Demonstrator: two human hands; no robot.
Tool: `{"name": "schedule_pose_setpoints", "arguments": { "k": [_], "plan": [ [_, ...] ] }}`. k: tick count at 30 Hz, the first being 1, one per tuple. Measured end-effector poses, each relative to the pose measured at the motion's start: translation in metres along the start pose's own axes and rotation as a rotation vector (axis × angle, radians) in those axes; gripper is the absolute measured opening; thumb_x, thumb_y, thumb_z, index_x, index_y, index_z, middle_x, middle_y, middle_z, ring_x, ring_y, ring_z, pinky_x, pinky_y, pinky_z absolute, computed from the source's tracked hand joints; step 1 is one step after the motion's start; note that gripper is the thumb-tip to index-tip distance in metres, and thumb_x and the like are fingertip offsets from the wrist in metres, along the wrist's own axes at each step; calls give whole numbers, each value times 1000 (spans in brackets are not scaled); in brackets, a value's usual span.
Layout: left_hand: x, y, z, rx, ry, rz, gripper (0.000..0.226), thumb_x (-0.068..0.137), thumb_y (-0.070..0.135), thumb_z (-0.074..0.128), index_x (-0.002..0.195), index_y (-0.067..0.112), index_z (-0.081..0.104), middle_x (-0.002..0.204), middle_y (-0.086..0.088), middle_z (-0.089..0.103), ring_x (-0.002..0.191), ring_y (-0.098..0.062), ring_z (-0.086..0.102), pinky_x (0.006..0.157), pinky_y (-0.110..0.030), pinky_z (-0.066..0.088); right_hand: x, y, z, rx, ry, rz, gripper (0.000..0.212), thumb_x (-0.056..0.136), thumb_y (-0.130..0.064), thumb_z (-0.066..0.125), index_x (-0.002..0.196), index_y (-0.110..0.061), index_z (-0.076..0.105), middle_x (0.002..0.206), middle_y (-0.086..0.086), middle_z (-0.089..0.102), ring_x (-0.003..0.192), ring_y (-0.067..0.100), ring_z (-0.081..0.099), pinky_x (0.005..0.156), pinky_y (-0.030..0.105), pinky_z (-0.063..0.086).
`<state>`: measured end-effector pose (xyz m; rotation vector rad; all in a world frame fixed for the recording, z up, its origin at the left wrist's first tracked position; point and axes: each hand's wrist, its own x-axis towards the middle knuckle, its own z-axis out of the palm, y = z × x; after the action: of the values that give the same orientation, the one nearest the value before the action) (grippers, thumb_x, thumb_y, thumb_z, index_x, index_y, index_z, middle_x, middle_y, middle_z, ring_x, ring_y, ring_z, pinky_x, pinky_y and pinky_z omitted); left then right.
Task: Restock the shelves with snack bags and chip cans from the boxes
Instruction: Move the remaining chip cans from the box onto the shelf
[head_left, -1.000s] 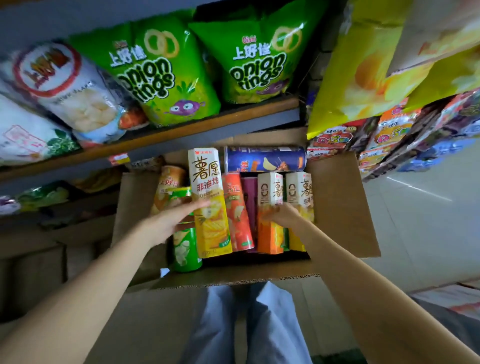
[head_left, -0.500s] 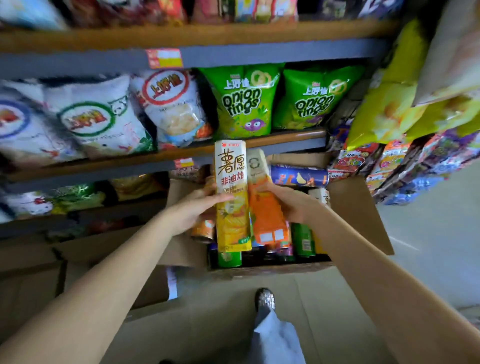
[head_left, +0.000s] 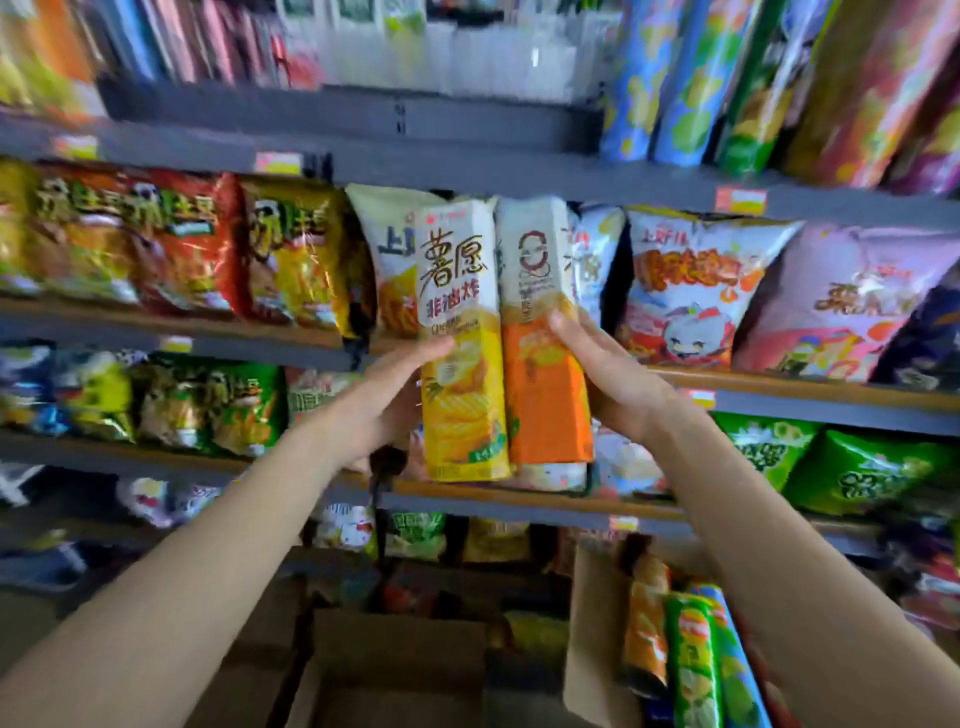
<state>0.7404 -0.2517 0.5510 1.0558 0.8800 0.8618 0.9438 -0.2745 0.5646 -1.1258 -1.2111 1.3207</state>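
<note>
My left hand (head_left: 387, 400) grips a tall yellow-and-white snack box (head_left: 460, 338) with Chinese lettering, held upright. My right hand (head_left: 608, 384) grips an orange-and-white snack box (head_left: 543, 338) right beside it, the two boxes touching side by side. Both are raised in front of the middle shelves, over a row of snack bags (head_left: 691, 291). The cardboard box (head_left: 597, 639) with several chip cans (head_left: 691, 665) sits low at the right, partly hidden by my right forearm.
Grey shelves with wooden edges (head_left: 779, 387) run across the view, packed with snack bags. Tall chip cans (head_left: 691, 78) stand on the top shelf at the right. Another open cardboard box (head_left: 395, 644) lies below the middle. The picture is motion-blurred.
Both hands have lifted the two boxes out of the cardboard box and up to shelf height. My view has swung upward from the box to the upper shelves.
</note>
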Motion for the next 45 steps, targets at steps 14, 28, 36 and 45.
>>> {"name": "schedule_pose_setpoints", "arguments": {
  "k": [14, 28, 36, 45],
  "plan": [
    [19, 215, -174, -24, 178, 434, 61, 51, 52, 76, 99, 16, 65, 83, -3, 74, 69, -13, 70, 63, -23, 56, 174, -161, 204, -150, -71, -387, 40, 86, -34, 64, 119, -14, 56, 102, 3, 71, 81, 11, 70, 67, 24, 56],
    [15, 348, -449, 402, 436, 633, 23, 89, 15, 60, 110, 21, 56, 96, 9, 63, 83, -4, 57, 64, -16, 44, 349, -196, 430, -390, 258, -524, 95, 39, -61, 81, 118, -16, 56, 107, 1, 67, 99, 19, 64, 86, 37, 55],
    [43, 386, -552, 518, 348, 493, 35, 87, 10, 63, 117, 21, 50, 103, 5, 61, 97, -14, 56, 85, -30, 41, 413, -177, 546, -658, 405, -352, 99, 67, -55, 76, 136, -4, 27, 137, 13, 44, 127, 33, 42, 104, 45, 38],
    [72, 411, -596, 751, 287, 472, 51, 87, 5, 61, 135, 8, 43, 134, -6, 52, 113, -15, 50, 98, -29, 38, 441, -161, 593, -852, 463, -348, 99, 73, -54, 71, 140, -2, 21, 143, 14, 33, 132, 35, 30, 103, 44, 31]
  ]
}}
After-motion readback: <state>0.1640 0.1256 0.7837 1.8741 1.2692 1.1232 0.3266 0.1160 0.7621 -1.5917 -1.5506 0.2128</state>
